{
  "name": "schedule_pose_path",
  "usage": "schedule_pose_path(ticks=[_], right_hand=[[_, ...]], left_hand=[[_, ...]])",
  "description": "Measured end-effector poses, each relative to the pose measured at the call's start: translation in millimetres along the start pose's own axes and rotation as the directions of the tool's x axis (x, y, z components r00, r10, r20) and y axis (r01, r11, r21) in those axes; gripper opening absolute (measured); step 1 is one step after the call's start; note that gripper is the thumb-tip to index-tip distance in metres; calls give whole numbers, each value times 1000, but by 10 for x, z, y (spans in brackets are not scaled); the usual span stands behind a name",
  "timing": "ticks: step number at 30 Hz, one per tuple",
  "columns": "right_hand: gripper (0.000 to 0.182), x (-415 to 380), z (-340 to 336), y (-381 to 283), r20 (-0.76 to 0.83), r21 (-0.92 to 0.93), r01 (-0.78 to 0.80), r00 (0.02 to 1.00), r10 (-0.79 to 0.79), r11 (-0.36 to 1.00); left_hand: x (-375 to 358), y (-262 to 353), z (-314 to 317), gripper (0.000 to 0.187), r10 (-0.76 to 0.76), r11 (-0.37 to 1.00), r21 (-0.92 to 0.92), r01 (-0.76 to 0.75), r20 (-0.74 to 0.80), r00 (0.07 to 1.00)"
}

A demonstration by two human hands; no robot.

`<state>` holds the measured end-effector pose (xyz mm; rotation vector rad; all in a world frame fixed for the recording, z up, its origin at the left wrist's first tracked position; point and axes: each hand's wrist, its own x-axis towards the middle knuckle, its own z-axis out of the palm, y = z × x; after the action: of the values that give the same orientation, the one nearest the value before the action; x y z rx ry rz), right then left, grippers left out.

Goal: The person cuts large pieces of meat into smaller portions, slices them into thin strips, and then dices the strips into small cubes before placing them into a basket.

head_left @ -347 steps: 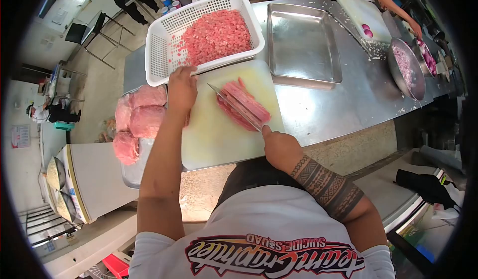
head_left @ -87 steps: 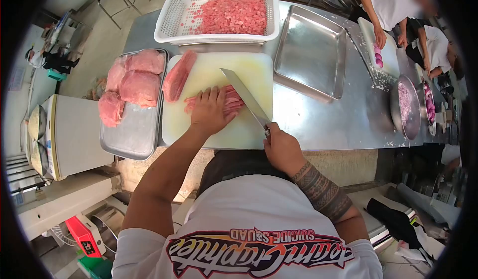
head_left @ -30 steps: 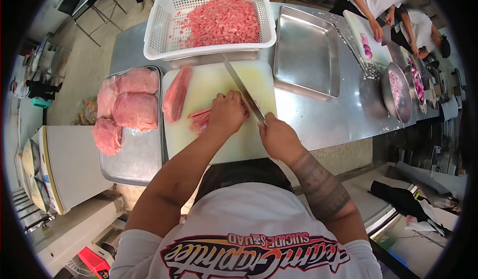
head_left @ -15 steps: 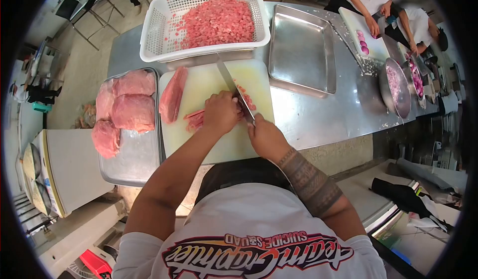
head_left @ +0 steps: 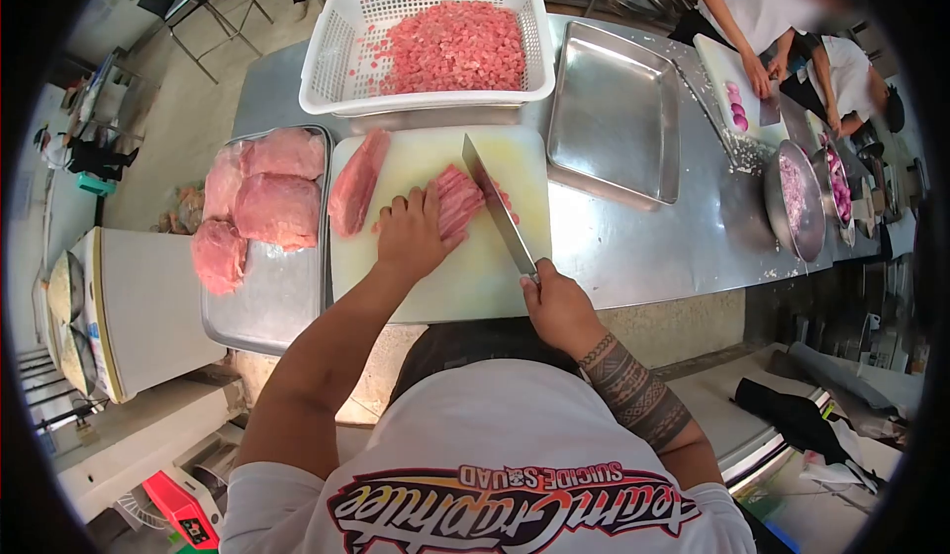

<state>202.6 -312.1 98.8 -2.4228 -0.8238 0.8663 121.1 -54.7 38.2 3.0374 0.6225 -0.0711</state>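
My right hand is closed round the handle of a long kitchen knife, its blade slanting up and left across the white cutting board. Just left of the blade lies a bundle of raw meat strips. My left hand grips the bundle's left end, thumb on the near side and fingers across the far side. A few small cut bits show past the blade's right side. An uncut long piece of meat rests along the board's left edge.
A white perforated basket holding diced meat stands behind the board. Large meat pieces lie on a metal tray at left. Right are a deep metal pan and a bowl of chopped onion. Co-workers' hands cut onions there.
The knife has moved right relative to the bundle. My left hand has drawn back from the blade to the bundle's left end, and the strips now lie gathered and more visible.
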Motion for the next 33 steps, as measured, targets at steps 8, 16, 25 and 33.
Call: schedule_pose_path(ticks=[8,16,25,33], right_hand=[[32,-46,2,166,-33,21,129,991,-128,991],[21,5,-237,99,-47,-128,107,992,-114,986],[23,96,-703,-177,151,-224,215,971,-184,951],[34,784,-268,-266,34,-240,227,974,-225,944]], left_hand=[[-18,57,-11,84,13,999,38,-3,-267,964],[460,336,53,39,-191,955,-240,174,-51,980],[495,308,-8,35,-167,970,-180,165,8,986],[482,298,97,38,-193,964,-191,185,-22,981]])
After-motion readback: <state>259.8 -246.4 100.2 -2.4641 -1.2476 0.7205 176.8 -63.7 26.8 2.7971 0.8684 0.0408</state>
